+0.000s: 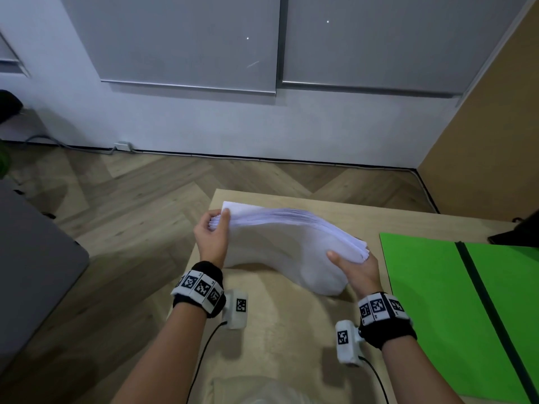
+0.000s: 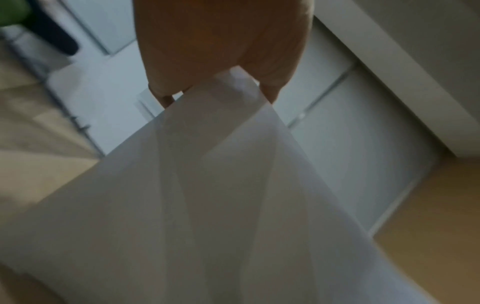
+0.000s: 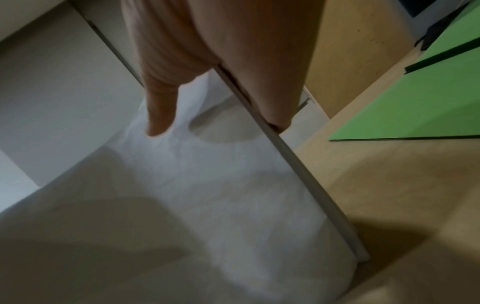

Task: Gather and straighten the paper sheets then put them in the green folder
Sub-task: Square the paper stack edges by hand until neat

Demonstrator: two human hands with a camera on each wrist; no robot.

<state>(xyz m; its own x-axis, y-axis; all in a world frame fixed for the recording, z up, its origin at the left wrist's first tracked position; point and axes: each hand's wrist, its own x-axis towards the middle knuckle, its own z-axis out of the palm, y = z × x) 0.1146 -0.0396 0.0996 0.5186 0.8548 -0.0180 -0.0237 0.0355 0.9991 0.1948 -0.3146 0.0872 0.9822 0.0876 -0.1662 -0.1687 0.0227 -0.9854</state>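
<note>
A thick stack of white paper sheets (image 1: 280, 246) is held above the wooden table (image 1: 291, 345), sagging in the middle. My left hand (image 1: 214, 228) pinches the stack's left end, thumb on the near face and fingers behind. My right hand (image 1: 353, 265) grips the right end, thumb on the near face. The left wrist view shows my left hand (image 2: 215, 82) clamped on the sheets (image 2: 207, 205). In the right wrist view my right hand (image 3: 221, 98) holds the stack (image 3: 194, 195) by its edge. The green folder (image 1: 455, 301) lies open and flat on the table to the right, also seen as the green folder (image 3: 415, 102).
A dark object (image 1: 519, 231) sits at the table's far right corner, beyond the folder. The table's left edge drops to a wooden floor (image 1: 116, 214). A grey surface (image 1: 35, 258) stands at the far left. A brown panel (image 1: 481, 141) rises on the right.
</note>
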